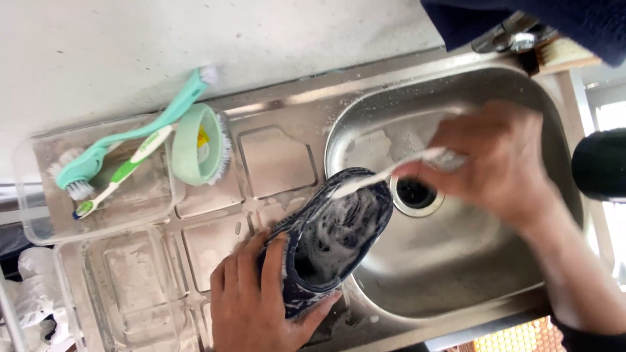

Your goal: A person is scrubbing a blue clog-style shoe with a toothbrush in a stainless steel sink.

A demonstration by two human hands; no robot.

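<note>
Hand, left [251, 306], bottom of frame, fingers wrapped round heel end of dark blue patterned shoe [332, 238], thumb on one side, fingers on other, gripping firm. Shoe tilted, sole up, lathered with white suds, toe end hanging over rim of steel sink [469, 261], heel end on draining board [274, 160]. Right hand [495, 160] over sink, above drain hole [415, 194], fingers pinched on handle of white toothbrush [385, 175], blurred; bristle end touching shoe near toe. Clear plastic tubs [124, 293] just left of shoe hand, soapy. Further back: teal long-handled brush [130, 133], green-white toothbrush [124, 171] lying in second clear tub, pale green round scrub brush [202, 145] beside them. White wall [195, 39] behind. Tap base [515, 39] top right, partly hidden by dark sleeve [587, 23].
</note>
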